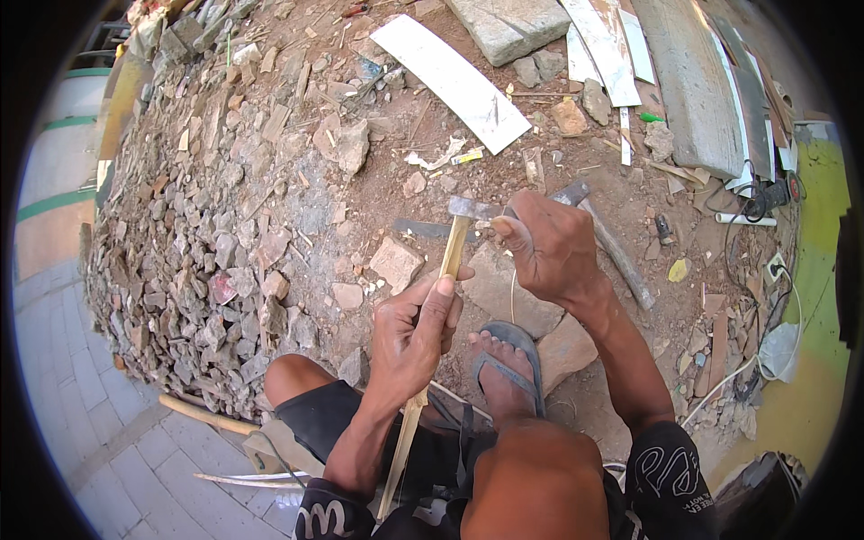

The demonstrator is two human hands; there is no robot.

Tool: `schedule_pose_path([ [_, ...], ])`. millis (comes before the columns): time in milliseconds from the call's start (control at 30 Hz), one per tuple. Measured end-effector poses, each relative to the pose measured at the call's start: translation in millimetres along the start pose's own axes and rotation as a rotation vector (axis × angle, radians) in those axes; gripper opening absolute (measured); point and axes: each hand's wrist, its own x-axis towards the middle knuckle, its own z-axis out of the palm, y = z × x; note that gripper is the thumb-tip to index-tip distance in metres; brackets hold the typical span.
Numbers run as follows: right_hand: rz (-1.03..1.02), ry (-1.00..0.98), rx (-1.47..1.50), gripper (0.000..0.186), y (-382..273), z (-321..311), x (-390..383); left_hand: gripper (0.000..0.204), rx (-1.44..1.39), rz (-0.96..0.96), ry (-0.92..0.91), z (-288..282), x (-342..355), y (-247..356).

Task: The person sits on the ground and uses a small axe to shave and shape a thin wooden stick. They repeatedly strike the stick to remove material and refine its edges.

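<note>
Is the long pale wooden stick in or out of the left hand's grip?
In: the left hand closes around the pale wooden stick, thumb lying along it; wood shows above and below.

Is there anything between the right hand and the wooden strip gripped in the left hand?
Only the grey metal piece in the right hand: its end appears to meet the top of the wooden strip, above the left hand. Nothing else visible stands between them.
</note>
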Motion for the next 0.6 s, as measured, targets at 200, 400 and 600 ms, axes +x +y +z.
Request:
schedule_pose_path([
  [200, -0.139, -0.042, 0.021, 0.034, -20.5, 11.5, -5.0, 0.041, 0.042, 0.079, -0.004, 1.4, 0.4, -2.6],
  [400, 0.442, -0.054, -0.285, 0.039, 63.1, 1.5, 17.3, 0.04, 0.008, 0.037, -0.045, -2.5, -8.2, -1.9],
  [600, 0.14, -0.044, 0.054, 0.034, 1.1, 4.1, -3.6, 0.04, -0.218, -0.043, -0.059, -15.7, 12.4, -4.4],
])
